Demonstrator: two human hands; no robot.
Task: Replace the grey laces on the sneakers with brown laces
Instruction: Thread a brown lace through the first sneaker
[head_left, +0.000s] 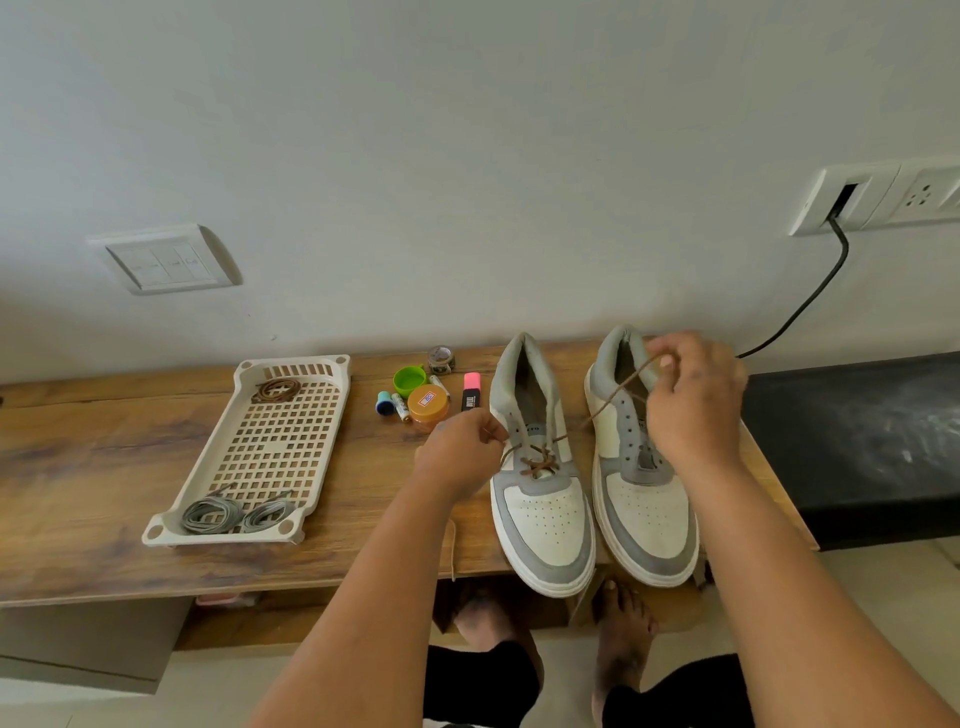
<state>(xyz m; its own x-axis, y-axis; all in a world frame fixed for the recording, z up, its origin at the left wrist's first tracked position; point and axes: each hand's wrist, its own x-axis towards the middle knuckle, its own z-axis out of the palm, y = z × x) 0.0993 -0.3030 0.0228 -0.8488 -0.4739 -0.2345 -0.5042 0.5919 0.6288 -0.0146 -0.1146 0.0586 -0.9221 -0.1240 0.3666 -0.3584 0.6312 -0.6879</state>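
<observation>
Hands both pinch brown lace (540, 460) ends: left hand (460, 452) fingers at left sneaker (540, 467), right hand (693, 400) fingers raised, probably same lace.

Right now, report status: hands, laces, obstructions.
Both hands pinch brown lace: left hand, right hand. Left sneaker part-laced; right sneaker bare. Nothing in the way.

We are seeing the left hand (460, 451) and right hand (693, 397) each pinching an end of the brown lace (615, 397) threaded through the left sneaker (543, 499) on the desk (104, 467).
</observation>
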